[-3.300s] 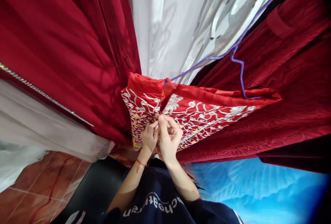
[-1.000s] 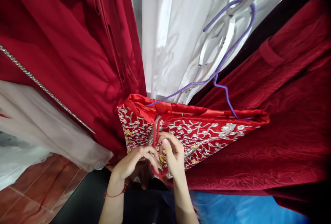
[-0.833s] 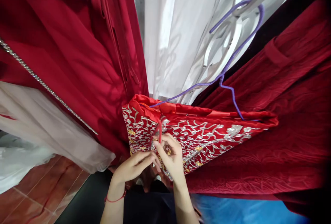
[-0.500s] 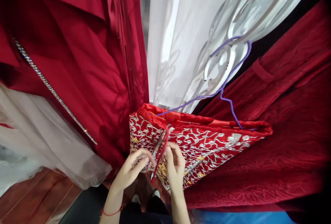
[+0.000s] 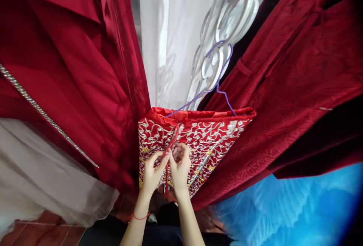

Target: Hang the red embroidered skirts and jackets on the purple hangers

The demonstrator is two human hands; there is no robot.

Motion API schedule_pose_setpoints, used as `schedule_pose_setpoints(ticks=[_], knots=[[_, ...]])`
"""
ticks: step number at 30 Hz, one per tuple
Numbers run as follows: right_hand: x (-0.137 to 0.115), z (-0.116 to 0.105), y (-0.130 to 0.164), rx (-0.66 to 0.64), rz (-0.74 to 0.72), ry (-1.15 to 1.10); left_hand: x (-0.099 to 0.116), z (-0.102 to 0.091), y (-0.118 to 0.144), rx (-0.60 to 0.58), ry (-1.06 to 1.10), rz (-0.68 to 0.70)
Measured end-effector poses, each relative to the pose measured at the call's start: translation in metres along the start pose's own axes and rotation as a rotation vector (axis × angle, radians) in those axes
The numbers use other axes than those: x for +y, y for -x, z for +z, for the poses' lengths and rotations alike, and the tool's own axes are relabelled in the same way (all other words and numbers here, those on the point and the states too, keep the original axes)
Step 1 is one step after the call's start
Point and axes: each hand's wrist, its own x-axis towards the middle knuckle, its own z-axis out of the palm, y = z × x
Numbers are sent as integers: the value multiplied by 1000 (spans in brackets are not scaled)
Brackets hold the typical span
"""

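A red skirt-like garment [image 5: 207,132] with silver and gold embroidery hangs before me on a purple wire hanger [image 5: 198,95]. From its satin top edge a dark red cord [image 5: 174,137] runs down the front. My left hand [image 5: 153,169] wears a thin red bracelet and pinches the cord between thumb and fingertips. Close against it, my right hand [image 5: 180,165] also has thumb and fingers drawn together at the cord. The two sets of fingertips nearly touch, and the cord's lower end dangles below them.
Dark red cloth [image 5: 85,68] with a rhinestone strip [image 5: 51,116] hangs at left, above pale sheer fabric [image 5: 65,185]. White scrollwork [image 5: 219,60] bears the hanger. Patterned red garments [image 5: 272,98] and blue ruffled fabric [image 5: 289,208] are at right. Tiled floor lies below.
My hands have come together at the cord, the left moving in to pinch it. The view has shifted, so the garment appears smaller and more blue fabric shows at right.
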Motion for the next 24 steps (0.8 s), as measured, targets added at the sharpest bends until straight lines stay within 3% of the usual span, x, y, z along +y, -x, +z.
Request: schedule_pose_setpoints(ticks=[4, 7, 9, 11, 14, 17, 20, 24], knots=[[4, 1, -1, -39, -44, 76, -5, -9, 0, 39, -29, 14], [4, -5, 6, -39, -15, -13, -11, -17, -2, 93, -75, 12], [0, -13, 11, -111, -22, -74, -13, -21, -3, 101, -85, 11], [-7, -21, 13, -193, -91, -58, -13, -22, -4, 67, -53, 1], [-15, -31, 10, -216, -215, 36, -8, -19, -3, -34, 34, -7], [-12, -34, 7, -272, -216, 27, 0, -15, 0, -123, 41, 69], [-3, -33, 8, -382, -153, 9, 8, -13, 0, -123, -33, 167], [-7, -36, 16, -454, -153, 149, 11, -12, -6, -75, -94, 207]])
